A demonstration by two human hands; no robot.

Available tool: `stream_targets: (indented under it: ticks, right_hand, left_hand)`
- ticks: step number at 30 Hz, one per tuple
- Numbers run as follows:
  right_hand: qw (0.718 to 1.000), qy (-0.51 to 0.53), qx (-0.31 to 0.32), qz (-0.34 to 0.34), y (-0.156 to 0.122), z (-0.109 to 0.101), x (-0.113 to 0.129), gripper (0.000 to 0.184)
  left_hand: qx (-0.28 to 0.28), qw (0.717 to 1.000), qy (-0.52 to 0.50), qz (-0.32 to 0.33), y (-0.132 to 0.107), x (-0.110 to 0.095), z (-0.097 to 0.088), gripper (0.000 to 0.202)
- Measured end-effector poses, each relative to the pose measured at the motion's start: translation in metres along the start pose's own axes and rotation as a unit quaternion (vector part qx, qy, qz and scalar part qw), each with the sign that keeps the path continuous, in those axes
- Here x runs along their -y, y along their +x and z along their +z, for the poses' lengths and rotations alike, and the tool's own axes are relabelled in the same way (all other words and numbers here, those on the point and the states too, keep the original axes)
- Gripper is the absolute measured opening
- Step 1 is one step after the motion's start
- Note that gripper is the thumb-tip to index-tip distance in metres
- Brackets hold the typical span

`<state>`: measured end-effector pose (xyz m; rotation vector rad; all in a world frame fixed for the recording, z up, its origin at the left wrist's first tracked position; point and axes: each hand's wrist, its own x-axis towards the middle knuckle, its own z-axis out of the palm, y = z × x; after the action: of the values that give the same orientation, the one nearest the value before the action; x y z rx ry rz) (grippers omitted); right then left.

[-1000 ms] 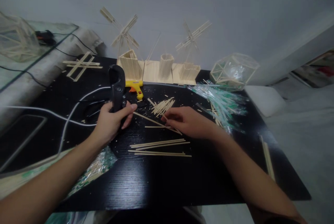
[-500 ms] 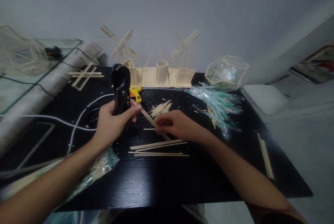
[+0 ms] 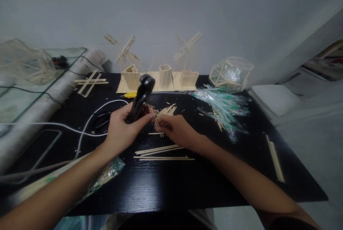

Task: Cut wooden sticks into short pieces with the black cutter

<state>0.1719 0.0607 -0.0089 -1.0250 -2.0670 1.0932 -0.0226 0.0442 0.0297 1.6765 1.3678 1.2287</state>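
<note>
My left hand (image 3: 123, 127) is closed around a black hand cutter (image 3: 141, 98), its curved jaw pointing up and leaning right. Thin wooden sticks (image 3: 157, 124) run from the left fingertips into my right hand (image 3: 175, 127), whose fingers are pinched on them. Both hands are close together, just above the table. Behind the right fingers lies a pile of short cut sticks (image 3: 169, 110). Several longer sticks (image 3: 160, 158) lie side by side in front of the hands. How many sticks the fingers grip is hidden.
The black table (image 3: 187, 190) carries a yellow glue gun (image 3: 130, 95), partly hidden, and a white cable (image 3: 88, 119). Stick-built models (image 3: 165, 75) line the back. Plastic wrappers (image 3: 222, 106) lie right, a bag of sticks (image 3: 107, 174) front left, loose sticks (image 3: 275, 158) far right.
My left hand has moved right with the cutter, which now leans further right. The hands are closer together, and the sticks between them have swung steeper. The view has shifted slightly.
</note>
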Motion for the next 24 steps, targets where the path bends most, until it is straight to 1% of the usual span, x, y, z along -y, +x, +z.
stream_targets:
  ticks: [2, 6, 9, 12, 15, 18, 20, 24]
  right_hand:
    - [1.000, -0.027, 0.003, -0.008, 0.000, 0.001, 0.000, 0.009]
    - [0.998, -0.051, 0.030, -0.014, -0.002, 0.000, 0.003, 0.010]
    - [0.997, -0.063, 0.031, -0.018, -0.002, -0.001, 0.003, 0.011]
    - [0.997, -0.066, 0.027, -0.032, -0.002, 0.001, 0.002, 0.013]
    - [0.997, -0.068, 0.018, -0.037, -0.003, 0.004, -0.001, 0.016]
    - [0.997, -0.053, 0.008, -0.055, -0.004, 0.006, -0.002, 0.017]
    - [0.997, -0.044, 0.005, -0.069, -0.004, 0.007, -0.003, 0.017]
    - [0.995, -0.051, 0.010, -0.080, -0.004, 0.009, -0.005, 0.016]
  left_hand:
    - [0.008, 1.000, 0.005, 0.005, -0.002, 0.001, 0.002, 0.014]
    - [0.012, 1.000, 0.012, 0.014, -0.004, 0.001, 0.006, 0.014]
    - [0.016, 1.000, 0.004, 0.012, -0.005, 0.001, 0.007, 0.016]
    - [0.010, 1.000, -0.016, -0.009, -0.007, 0.002, 0.010, 0.021]
    - [0.014, 0.997, -0.062, -0.043, -0.010, 0.004, 0.012, 0.023]
    - [0.020, 0.994, -0.100, -0.051, -0.012, 0.008, 0.013, 0.024]
    - [0.020, 0.994, -0.099, -0.044, -0.014, 0.010, 0.011, 0.024]
    - [0.025, 0.997, -0.064, -0.029, -0.015, 0.012, 0.005, 0.022]
